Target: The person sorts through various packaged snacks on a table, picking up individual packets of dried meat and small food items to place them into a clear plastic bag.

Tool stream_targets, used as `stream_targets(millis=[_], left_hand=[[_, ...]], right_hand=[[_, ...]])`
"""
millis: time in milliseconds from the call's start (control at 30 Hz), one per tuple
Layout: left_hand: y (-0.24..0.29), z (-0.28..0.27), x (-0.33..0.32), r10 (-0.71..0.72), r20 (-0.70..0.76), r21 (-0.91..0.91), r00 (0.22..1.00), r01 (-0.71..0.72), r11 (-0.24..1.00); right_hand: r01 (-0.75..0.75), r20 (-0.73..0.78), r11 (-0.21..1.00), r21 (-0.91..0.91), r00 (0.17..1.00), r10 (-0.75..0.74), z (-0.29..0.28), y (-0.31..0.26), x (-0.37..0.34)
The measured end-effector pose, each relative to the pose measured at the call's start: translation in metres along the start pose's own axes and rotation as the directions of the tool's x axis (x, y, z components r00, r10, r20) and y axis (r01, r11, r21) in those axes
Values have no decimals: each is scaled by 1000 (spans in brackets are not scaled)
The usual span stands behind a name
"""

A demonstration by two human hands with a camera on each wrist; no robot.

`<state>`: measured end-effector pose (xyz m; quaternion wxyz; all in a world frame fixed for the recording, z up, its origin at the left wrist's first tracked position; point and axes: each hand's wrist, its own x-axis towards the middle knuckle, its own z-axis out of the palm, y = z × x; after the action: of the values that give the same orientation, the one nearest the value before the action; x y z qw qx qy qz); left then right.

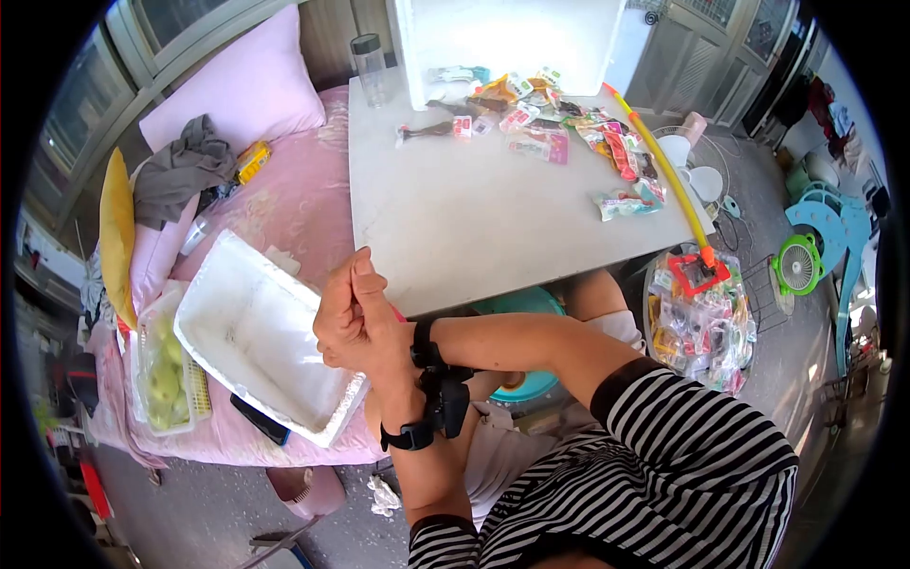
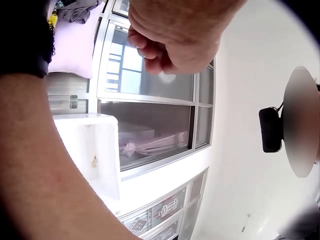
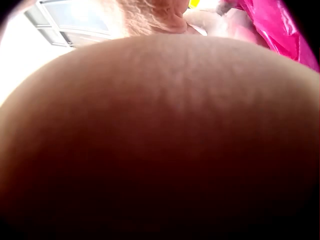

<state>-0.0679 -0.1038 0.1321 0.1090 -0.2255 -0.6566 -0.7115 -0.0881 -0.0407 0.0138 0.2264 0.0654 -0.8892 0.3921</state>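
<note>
In the head view my left hand (image 1: 349, 313) is raised beside the table's near left corner, fingers curled in and thumb on top; no object shows in it. The left wrist view shows the same curled fingers against a window. My right forearm (image 1: 507, 341) crosses over to the left wrist, and the right hand is mostly hidden behind the left hand and wrist. Close skin fills most of the right wrist view, with part of a hand (image 3: 150, 17) at its top. Shiny magenta plastic (image 3: 280, 27) lies beside that; I cannot tell whether the right hand grips it.
A white foam box (image 1: 227, 370) lies on the bed beside a basket of green fruit (image 1: 164, 379). Small snack packets (image 1: 616, 147) spread over the back of the table (image 1: 455, 223), before another foam box (image 1: 512, 52). More packets fill a container (image 1: 701, 322) at right.
</note>
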Motion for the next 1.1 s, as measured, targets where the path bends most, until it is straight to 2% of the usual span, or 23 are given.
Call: stream_targets(millis=[233, 333, 367, 433, 500, 533, 567, 600, 667, 733, 767, 867, 900, 1000, 1100], left_hand=[[-15, 10, -4, 67, 13, -93, 998, -65, 993], [-13, 13, -6, 230, 30, -14, 973, -230, 973], [-14, 11, -8, 255, 37, 57, 966, -257, 965], [-12, 13, -11, 386, 75, 126, 920, -393, 911], [-14, 19, -13, 459, 139, 141, 878, -476, 868], [-14, 25, -14, 398, 186, 145, 899, -425, 893], [-12, 31, -14, 335, 232, 152, 913, -374, 915], [-12, 37, -15, 271, 276, 163, 922, -323, 932], [-30, 49, -17, 252, 369, 184, 895, -336, 924], [-47, 61, -24, 233, 450, 218, 862, -359, 908], [-55, 68, -31, 183, 478, 182, 859, -300, 936], [-67, 81, -43, 105, 614, 309, 782, -361, 880], [-71, 86, -48, 196, 595, 263, 779, -419, 869], [-80, 94, -58, 211, 595, 235, 775, -419, 877], [-77, 95, -65, 196, 624, 274, 757, -447, 852]], right_hand=[[-17, -1, 994, 109, 1000, 17, 1, 6, 13], [-66, -32, 969, 238, 997, 76, -11, 10, 18], [-103, -54, 937, 334, 990, 129, -18, 13, 20], [-155, -108, 794, 588, 958, 267, -32, 21, 15], [-56, -162, 436, 898, 880, 447, -53, 33, 4], [34, -151, 224, 974, 833, 533, -69, 37, -4], [51, -173, 236, 970, 830, 531, -84, 40, -18], [7, -170, 277, 961, 805, 568, -97, 38, -32], [-85, -172, 351, 933, 751, 638, -121, 30, -59], [-233, -149, 490, 840, 770, 621, -133, 30, -85], [-300, -135, 553, 778, 779, 612, -136, 30, -95], [-299, -181, 595, 746, 769, 613, -135, 28, -117], [-302, -141, 550, 779, 770, 622, -140, 23, -124], [-283, -79, 392, 875, 717, 693, -151, 18, -138], [-351, -137, 432, 831, 623, 770, -163, 21, -141]])
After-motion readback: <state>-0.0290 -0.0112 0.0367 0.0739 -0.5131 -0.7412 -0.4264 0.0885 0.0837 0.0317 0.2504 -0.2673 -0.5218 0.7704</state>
